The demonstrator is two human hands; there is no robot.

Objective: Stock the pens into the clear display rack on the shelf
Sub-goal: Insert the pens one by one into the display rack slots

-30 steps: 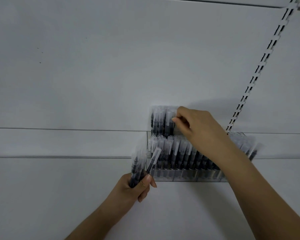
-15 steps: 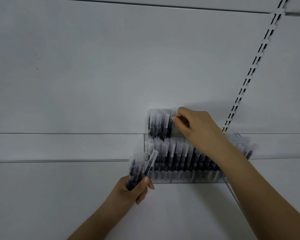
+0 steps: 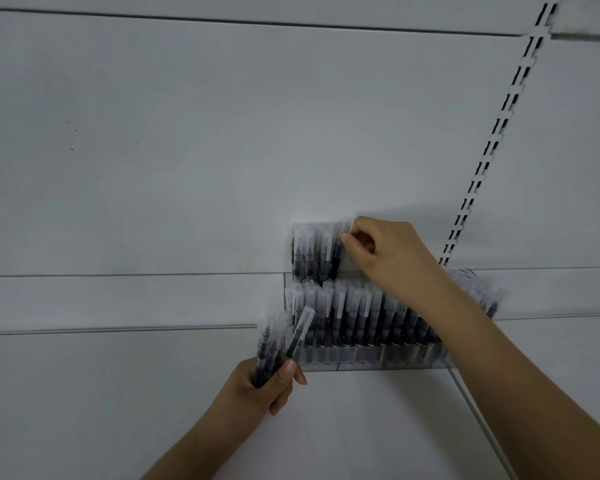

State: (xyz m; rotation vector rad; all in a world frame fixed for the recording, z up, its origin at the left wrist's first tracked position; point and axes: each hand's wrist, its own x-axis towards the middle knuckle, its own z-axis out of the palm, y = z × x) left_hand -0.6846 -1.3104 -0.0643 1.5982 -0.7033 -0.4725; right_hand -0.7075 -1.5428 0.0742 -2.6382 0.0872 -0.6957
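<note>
A clear tiered display rack [image 3: 368, 360] stands on the white shelf, its lower row full of black pens with clear caps [image 3: 354, 313]. A shorter upper row of pens [image 3: 312, 251] fills only the left part of the back tier. My right hand [image 3: 385, 254] reaches over the rack and pinches a pen [image 3: 338, 252] at the right end of that upper row. My left hand [image 3: 267, 382] grips a bundle of pens [image 3: 274, 341] upright, just left of the rack's front corner, with one pen leaning out to the right.
A white back panel [image 3: 187, 150] rises behind the rack. A slotted upright rail [image 3: 499, 133] runs diagonally up to the right. My right forearm covers the rack's right part. A shelf divider edge [image 3: 471, 400] slants down at the lower right.
The view has shifted slightly; the rack sits a little lower and further left in frame. My right hand stays at the upper row's pen. My left hand still holds the bundle.
</note>
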